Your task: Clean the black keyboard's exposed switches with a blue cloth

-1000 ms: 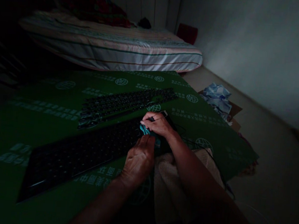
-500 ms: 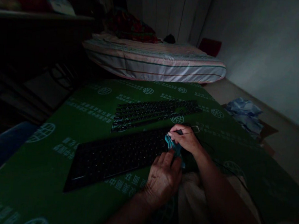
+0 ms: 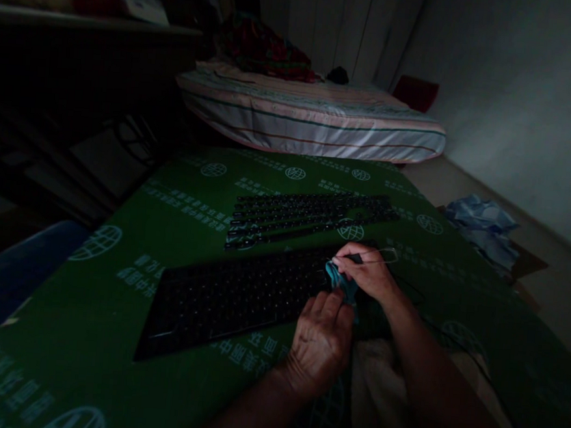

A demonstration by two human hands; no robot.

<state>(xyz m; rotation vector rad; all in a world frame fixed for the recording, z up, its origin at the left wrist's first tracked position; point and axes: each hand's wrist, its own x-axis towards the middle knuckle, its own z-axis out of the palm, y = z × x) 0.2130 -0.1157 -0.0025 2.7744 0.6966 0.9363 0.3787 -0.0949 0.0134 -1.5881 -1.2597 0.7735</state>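
A black keyboard point(image 3: 230, 301) lies slantwise on the green sheet, its keycaps off and small pale dots showing across it. My right hand point(image 3: 367, 272) is over its right end, pinching a thin tool with a wire loop point(image 3: 389, 254) at its rear end. A teal cloth point(image 3: 342, 282) is bunched at the tool's front, which it hides. Curled fingers of my left hand point(image 3: 323, 340) grip the cloth's lower part, just below the right hand. Behind the keyboard, loose black keycaps point(image 3: 290, 217) are laid out in rows.
The green printed sheet point(image 3: 183, 200) covers the work surface. A bed with striped bedding point(image 3: 321, 122) stands behind it. A cable point(image 3: 471, 357) runs along the right, near beige cloth point(image 3: 375, 390). Crumpled blue-white material point(image 3: 483, 224) lies on the floor at right. Something blue point(image 3: 32, 268) is at left.
The whole view has shifted, so everything appears a little farther right. Both hands keep nearly the same grip and place over the keyboard's right end.
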